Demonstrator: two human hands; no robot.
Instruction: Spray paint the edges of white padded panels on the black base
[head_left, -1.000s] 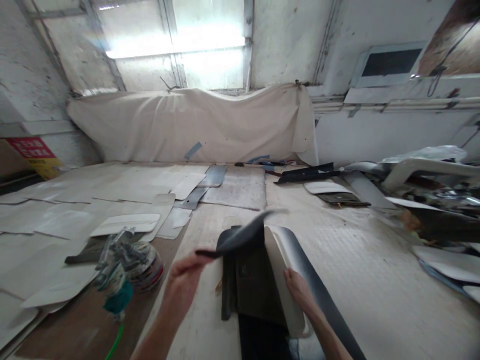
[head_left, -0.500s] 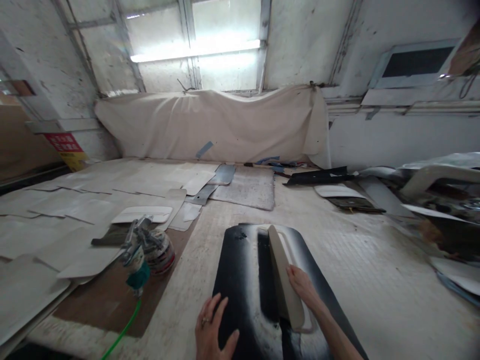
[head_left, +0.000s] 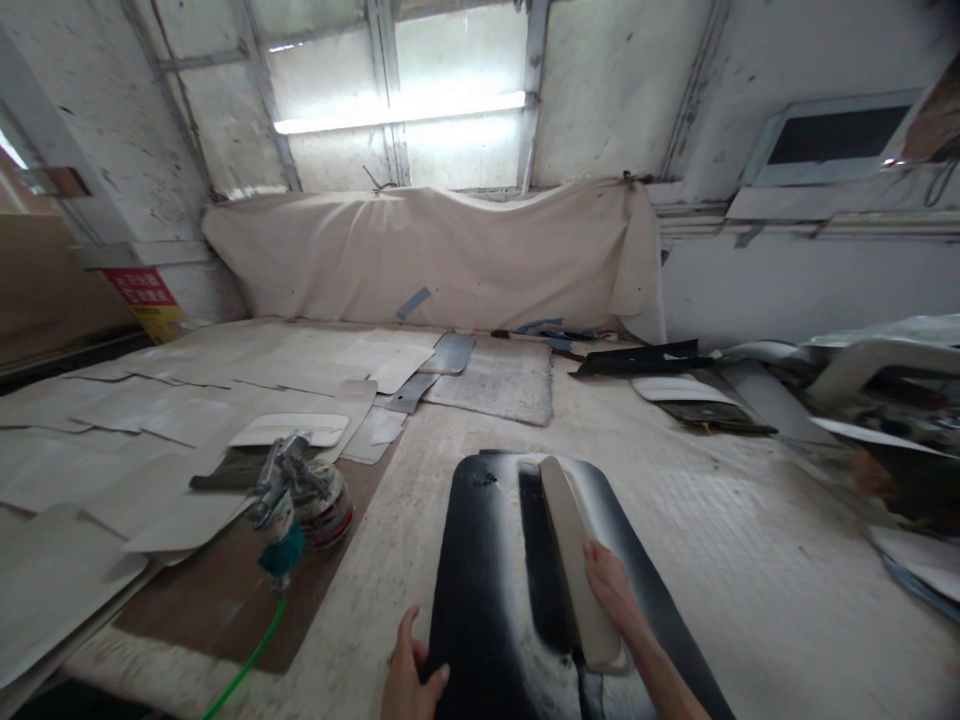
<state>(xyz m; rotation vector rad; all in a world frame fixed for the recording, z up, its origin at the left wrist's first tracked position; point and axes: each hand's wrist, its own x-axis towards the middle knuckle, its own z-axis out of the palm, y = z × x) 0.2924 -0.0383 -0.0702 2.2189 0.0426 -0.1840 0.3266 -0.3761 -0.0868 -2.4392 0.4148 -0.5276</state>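
A black board (head_left: pixel 472 560) with whitish, hazy patches lies in front of me, with a long dark slot (head_left: pixel 541 560) down its middle. Along the right side of the slot stands a long beige strip (head_left: pixel 570 540), tilted on its edge. My right hand (head_left: pixel 611 585) grips this strip from the right, fingers closed on it. My left hand (head_left: pixel 412 670) is at the board's lower left edge, thumb and fingers apart, holding nothing.
A spray gun (head_left: pixel 281 500) with a green hose (head_left: pixel 251 655) rests on a brown sheet (head_left: pixel 202 610) at left, beside a stained can (head_left: pixel 330 510). Pale flat panels (head_left: pixel 172 400) cover the left. Grey and dark parts (head_left: pixel 885 390) are piled at right.
My left hand has moved a little left and down, from over the board to its edge. My right hand keeps its hold on the strip. The view has shifted slightly.
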